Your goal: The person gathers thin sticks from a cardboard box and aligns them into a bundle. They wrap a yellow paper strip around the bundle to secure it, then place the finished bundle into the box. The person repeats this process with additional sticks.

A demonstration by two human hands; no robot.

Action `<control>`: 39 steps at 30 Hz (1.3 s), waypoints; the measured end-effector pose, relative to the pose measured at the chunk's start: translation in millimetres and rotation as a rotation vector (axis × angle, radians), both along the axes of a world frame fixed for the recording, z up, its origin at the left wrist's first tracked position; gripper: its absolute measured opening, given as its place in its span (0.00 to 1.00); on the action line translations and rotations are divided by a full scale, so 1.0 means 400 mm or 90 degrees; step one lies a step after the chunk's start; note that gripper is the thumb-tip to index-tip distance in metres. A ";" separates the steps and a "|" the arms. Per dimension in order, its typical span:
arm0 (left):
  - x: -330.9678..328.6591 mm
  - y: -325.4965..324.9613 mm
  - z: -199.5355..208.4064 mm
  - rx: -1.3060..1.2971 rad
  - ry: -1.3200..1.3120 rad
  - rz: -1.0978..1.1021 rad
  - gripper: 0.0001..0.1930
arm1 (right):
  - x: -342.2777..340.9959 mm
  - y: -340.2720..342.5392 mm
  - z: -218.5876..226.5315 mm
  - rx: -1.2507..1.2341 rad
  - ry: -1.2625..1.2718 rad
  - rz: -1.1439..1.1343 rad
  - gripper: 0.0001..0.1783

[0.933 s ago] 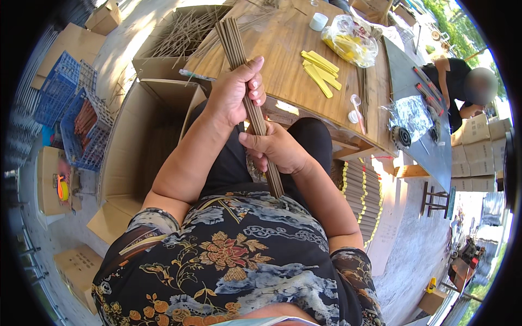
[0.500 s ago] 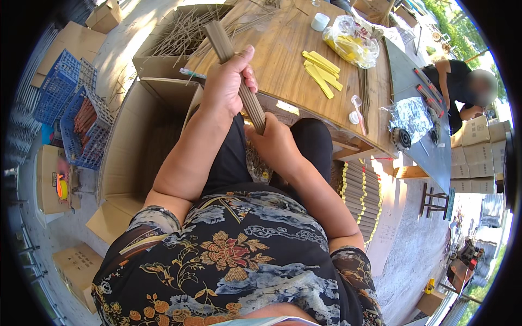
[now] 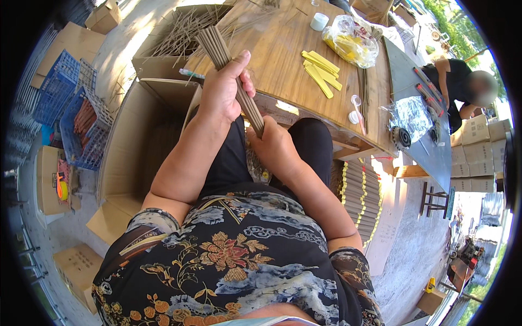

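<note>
A slanting bundle of thin brown incense sticks [image 3: 214, 45] is held over my lap, its top end fanned out a little. My left hand [image 3: 222, 89] is closed round the middle of the bundle, thumb along the upper side. Lower down, my right hand [image 3: 276, 145] is closed on the bottom end, and its fingers are partly hidden. Beyond my hands, yellow paper strips [image 3: 322, 71] lie on the wooden table [image 3: 274, 65]. A clear plastic bag [image 3: 350, 42] with more yellow strips rests behind them.
Left of my legs stands an open cardboard box [image 3: 122, 168]; behind it, another box [image 3: 157, 68] holds loose sticks. Yellow-banded bundles [image 3: 360, 195] lie below the table at right. Blue crates [image 3: 81, 127] stand far left. A person [image 3: 454, 81] sits at the grey table [image 3: 435, 157].
The top end of the bundle has tipped slightly left and its sticks have spread apart. My right hand has shifted a little, still gripping the lower end.
</note>
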State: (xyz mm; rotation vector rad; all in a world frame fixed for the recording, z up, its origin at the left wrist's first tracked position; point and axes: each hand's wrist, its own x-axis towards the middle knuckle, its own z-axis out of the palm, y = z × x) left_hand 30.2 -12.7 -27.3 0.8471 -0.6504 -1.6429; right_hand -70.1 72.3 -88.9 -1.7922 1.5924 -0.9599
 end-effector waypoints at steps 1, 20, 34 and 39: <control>0.006 0.002 -0.004 -0.012 0.008 -0.013 0.15 | -0.003 0.003 -0.005 0.005 -0.007 0.023 0.11; 0.050 -0.010 -0.029 -0.071 0.187 -0.162 0.17 | -0.016 0.011 0.088 0.390 -0.317 0.166 0.12; 0.024 0.028 -0.036 -0.045 0.093 -0.042 0.13 | 0.010 0.017 0.027 0.051 0.052 -0.009 0.17; 0.056 0.017 -0.021 -0.121 0.223 -0.182 0.14 | -0.009 0.017 0.106 0.322 -0.207 0.149 0.17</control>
